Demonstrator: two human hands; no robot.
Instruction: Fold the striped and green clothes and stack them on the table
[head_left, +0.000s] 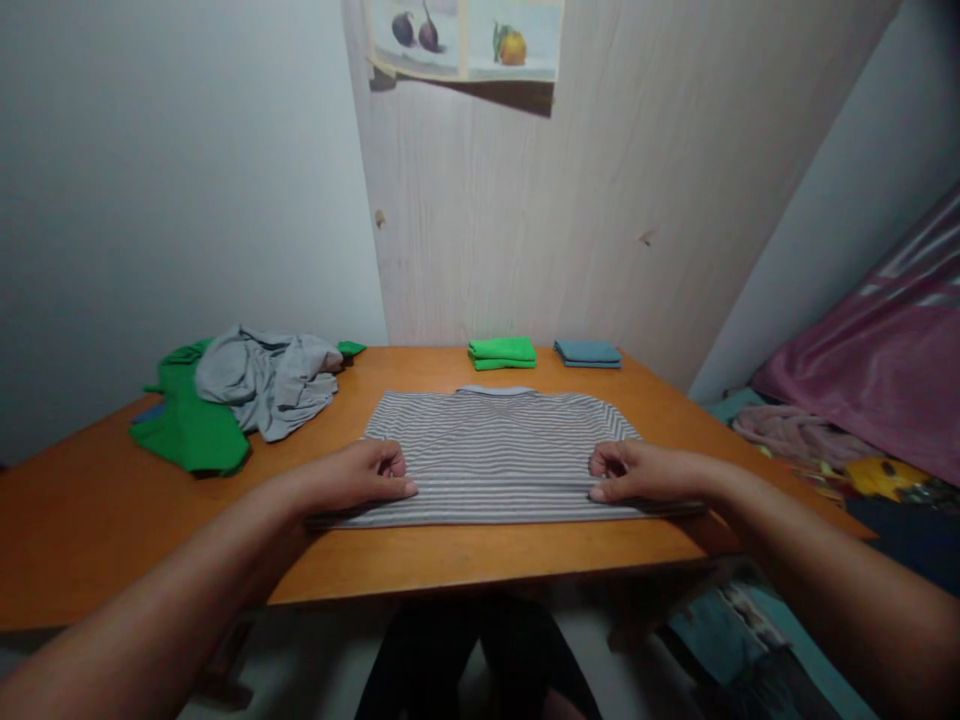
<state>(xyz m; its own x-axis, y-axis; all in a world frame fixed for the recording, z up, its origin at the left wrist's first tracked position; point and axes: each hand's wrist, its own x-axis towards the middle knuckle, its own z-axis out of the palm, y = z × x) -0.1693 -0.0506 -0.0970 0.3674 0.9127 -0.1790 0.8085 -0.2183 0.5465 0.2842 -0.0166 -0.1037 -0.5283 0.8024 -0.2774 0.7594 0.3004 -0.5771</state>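
"What have you got in front of you, and how many?"

"One striped shirt (495,440), spread at the middle of the table's near side, collar to the far side, lower edge toward you. Two hands are on it, both yours: the left hand (364,472) on its left part, the right hand (641,472) on its right part."

"And your fingers?"

"On both hands your fingers are curled in, each thumb close below them against the cloth. I can't tell whether you have any fabric pinched."

"What lies around it?"

"Two folded cloths at the far edge: one bright green bundle (501,354), and one blue bundle (588,354) to its right. To the left, one grey garment (274,380) lies crumpled over green fabric (191,430)."

"The surface and the room?"

"Your one orange-brown table (97,530) reaches a pale wood-grain panel (510,210) bearing two fruit pictures (510,40). A plain pale wall (187,180) stands left. Far right, one shiny pink cloth (862,360) hangs beside one yellow item (885,478)."
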